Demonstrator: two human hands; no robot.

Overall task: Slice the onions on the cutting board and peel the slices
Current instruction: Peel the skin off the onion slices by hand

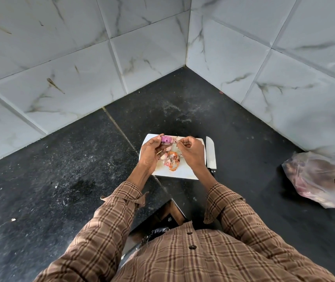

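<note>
Onion piece (166,139), purple, lifted just above the far edge of the cutting board (184,172). Gripped in the curled fingers of the left hand (151,153). Pinched at its right side by the right hand (191,151), thumb and fingertips closed on what looks like a thin flap of skin; exact hold too small to tell for certain.

On the board, between the two hands: a small heap of pale pink pieces (165,157) and orange-brown skins (173,159). Judged from that heap, slicing partly done and some peeling already finished; this piece mid-peel, not yet bare.

Just right of the board, lying flat on the dark countertop (61,180): knife (210,154), blade pointing away, touched by neither hand.

Well to the right of the board, near the tiled wall (284,78): plastic bag (321,180) with more onions seemingly inside. Likely more cutting and peeling left, if those belong to the job.
</note>
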